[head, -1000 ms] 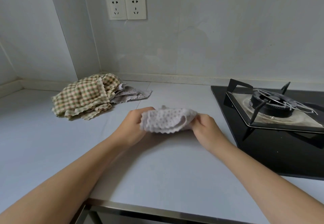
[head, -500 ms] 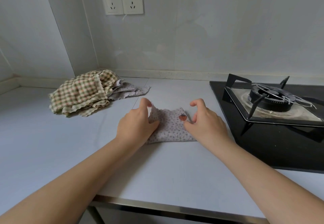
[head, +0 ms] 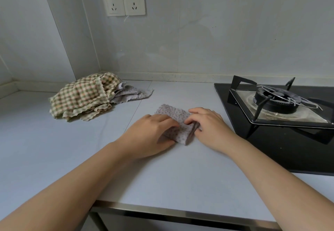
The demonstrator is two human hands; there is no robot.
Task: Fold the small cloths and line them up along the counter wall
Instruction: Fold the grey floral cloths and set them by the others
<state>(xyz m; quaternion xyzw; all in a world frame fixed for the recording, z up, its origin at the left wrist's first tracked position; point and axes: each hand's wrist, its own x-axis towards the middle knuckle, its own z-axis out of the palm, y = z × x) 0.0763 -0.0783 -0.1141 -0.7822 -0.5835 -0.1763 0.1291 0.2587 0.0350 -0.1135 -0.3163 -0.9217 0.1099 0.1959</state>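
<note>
Centrally, spotted cloth (head: 173, 115), left hand (head: 150, 134) gripping its left side, right hand (head: 209, 124) pinching its right fold.

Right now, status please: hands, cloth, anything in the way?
Left hand grips cloth, right hand pinches its fold. Cloth partly folded, away from wall. Stove close on right; unfolded pile left.

The dotted cloth (head: 173, 116) in your left hand (head: 153, 133) and right hand (head: 207, 124) looks soft and nubbly. The bench (head: 162, 172) beneath is smooth, matt, with a brushed metal front edge. Left of your left hand the checked cloths (head: 81, 96) look waffled; right of your right hand the hob (head: 271, 154) is glossy black glass.
</note>
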